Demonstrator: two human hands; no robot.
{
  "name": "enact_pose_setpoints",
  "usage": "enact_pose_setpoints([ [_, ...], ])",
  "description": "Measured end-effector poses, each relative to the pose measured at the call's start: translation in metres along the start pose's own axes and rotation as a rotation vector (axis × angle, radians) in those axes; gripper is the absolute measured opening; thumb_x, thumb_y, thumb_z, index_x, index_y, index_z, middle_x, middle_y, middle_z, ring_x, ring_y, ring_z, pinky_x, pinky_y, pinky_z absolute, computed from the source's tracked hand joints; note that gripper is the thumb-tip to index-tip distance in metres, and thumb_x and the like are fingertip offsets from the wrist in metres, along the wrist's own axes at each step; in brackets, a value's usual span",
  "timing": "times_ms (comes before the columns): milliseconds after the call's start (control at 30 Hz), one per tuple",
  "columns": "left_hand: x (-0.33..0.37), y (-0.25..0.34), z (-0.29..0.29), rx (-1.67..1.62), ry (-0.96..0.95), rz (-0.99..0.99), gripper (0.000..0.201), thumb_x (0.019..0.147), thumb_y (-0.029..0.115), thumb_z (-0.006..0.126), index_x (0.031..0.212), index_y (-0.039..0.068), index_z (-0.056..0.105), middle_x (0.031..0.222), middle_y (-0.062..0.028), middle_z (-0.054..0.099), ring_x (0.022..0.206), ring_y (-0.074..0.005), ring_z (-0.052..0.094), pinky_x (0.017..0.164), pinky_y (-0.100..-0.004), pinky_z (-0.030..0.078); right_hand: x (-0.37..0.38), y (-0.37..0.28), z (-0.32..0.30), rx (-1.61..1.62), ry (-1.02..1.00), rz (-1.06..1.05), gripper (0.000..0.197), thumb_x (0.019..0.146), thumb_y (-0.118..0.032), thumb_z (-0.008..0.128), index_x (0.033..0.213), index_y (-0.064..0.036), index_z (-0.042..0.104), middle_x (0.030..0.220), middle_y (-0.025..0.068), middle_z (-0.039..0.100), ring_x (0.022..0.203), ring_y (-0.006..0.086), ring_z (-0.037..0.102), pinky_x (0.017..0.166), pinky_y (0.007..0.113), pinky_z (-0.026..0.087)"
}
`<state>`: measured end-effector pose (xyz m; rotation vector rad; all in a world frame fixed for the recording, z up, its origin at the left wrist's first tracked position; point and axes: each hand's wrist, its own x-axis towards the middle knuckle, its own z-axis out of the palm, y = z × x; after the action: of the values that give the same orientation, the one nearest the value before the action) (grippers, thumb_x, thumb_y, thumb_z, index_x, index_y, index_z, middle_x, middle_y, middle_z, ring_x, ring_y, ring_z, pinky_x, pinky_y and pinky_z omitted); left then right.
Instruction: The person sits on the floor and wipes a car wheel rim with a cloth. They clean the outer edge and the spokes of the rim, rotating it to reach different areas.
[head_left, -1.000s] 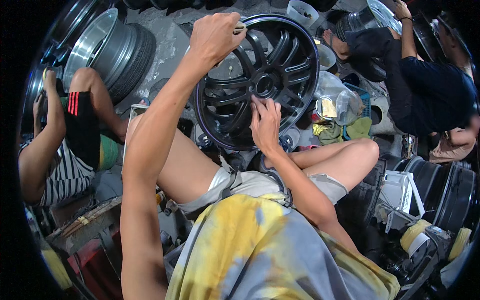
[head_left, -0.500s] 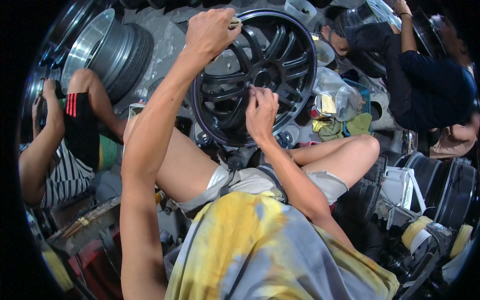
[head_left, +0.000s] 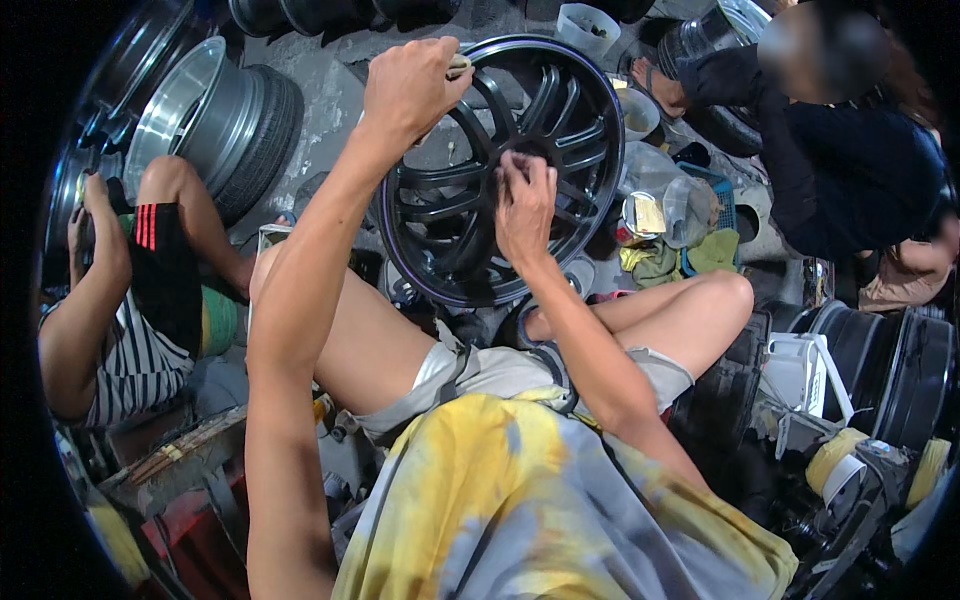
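Observation:
A black multi-spoke wheel rim (head_left: pixel 580 143) stands tilted in front of me between my knees. At its upper left edge my left hand (head_left: pixel 412 92) is closed, with a small pale folded pad (head_left: pixel 458 66) showing between thumb and fingers. My right hand (head_left: pixel 527 212) is at the hub in the middle of the spokes, its bent fingers smeared by motion. Whether those fingers hold anything is hidden by the blur.
A silver rim with a tyre (head_left: pixel 180 100) leans at the left beside a seated person in striped clothing (head_left: pixel 135 350). Another person in dark clothing (head_left: pixel 850 170) sits at the right. Nearby are a white tub (head_left: pixel 588 30), a paint can (head_left: pixel 640 217), a blue basket (head_left: pixel 722 190) and black rims (head_left: pixel 905 380).
The wheel rim sits slightly lower in view and my left hand has shifted down a little with it. My right hand's fingertips have moved up and right onto the hub.

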<state>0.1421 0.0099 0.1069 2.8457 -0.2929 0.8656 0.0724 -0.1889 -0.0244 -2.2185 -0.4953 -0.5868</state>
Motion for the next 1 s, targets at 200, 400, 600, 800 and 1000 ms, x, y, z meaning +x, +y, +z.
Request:
enact_pose_setpoints([
  [200, 0.000, -0.001, -0.002, -0.001, -0.008, -0.019, 0.027, 0.089, 0.033, 0.074, 0.090, 0.006, 0.072, 0.088, -0.0143, 0.076, 0.079, -0.0372, 0.074, 0.071, -0.0464, 0.059, -0.018, 0.007, -0.028, 0.143, -0.118, 0.077, 0.027, 0.097, -0.009, 0.066, 0.122, -0.0020, 0.076, 0.115, 0.0137, 0.069, 0.108, 0.0317, 0.061, 0.096, 0.042, 0.047],
  [400, 0.000, 0.004, -0.001, 0.006, -0.039, -0.033, 0.027, 0.089, 0.032, 0.073, 0.091, 0.005, 0.072, 0.092, -0.0138, 0.077, 0.082, -0.0365, 0.075, 0.073, -0.0466, 0.059, 0.020, 0.002, 0.009, 0.916, 0.171, 0.848, 0.043, 0.110, -0.030, 0.059, 0.136, 0.0029, 0.069, 0.139, 0.0105, 0.069, 0.121, 0.0150, 0.064, 0.109, 0.030, 0.046],
  [600, 0.002, 0.004, -0.002, -0.002, -0.068, -0.062, 0.027, 0.088, 0.033, 0.073, 0.093, 0.007, 0.072, 0.094, -0.0146, 0.077, 0.084, -0.0375, 0.075, 0.075, -0.0480, 0.059, -0.048, -0.038, 0.000, 0.288, -0.038, 0.291, 0.032, 0.100, -0.009, 0.065, 0.131, -0.0039, 0.073, 0.115, 0.0149, 0.070, 0.112, 0.0330, 0.062, 0.100, 0.041, 0.048],
  [800, -0.003, 0.003, -0.009, -0.053, -0.085, -0.078, 0.021, 0.086, 0.024, 0.074, 0.092, 0.005, 0.069, 0.093, -0.0177, 0.075, 0.084, -0.0394, 0.074, 0.075, -0.0493, 0.058, -0.053, 0.028, -0.054, 0.049, -0.337, -0.080, 0.023, 0.098, -0.009, 0.067, 0.119, -0.0044, 0.076, 0.105, 0.0112, 0.070, 0.096, 0.0325, 0.059, 0.087, 0.044, 0.048],
  [1000, -0.009, 0.008, -0.015, -0.060, -0.048, -0.036, 0.020, 0.085, 0.022, 0.075, 0.091, 0.004, 0.068, 0.092, -0.0164, 0.074, 0.085, -0.0382, 0.073, 0.075, -0.0484, 0.058, 0.009, 0.069, -0.097, 0.201, -0.022, 0.182, 0.018, 0.105, -0.007, 0.061, 0.115, -0.0007, 0.074, 0.113, 0.0164, 0.073, 0.103, 0.0280, 0.072, 0.089, 0.038, 0.055],
])
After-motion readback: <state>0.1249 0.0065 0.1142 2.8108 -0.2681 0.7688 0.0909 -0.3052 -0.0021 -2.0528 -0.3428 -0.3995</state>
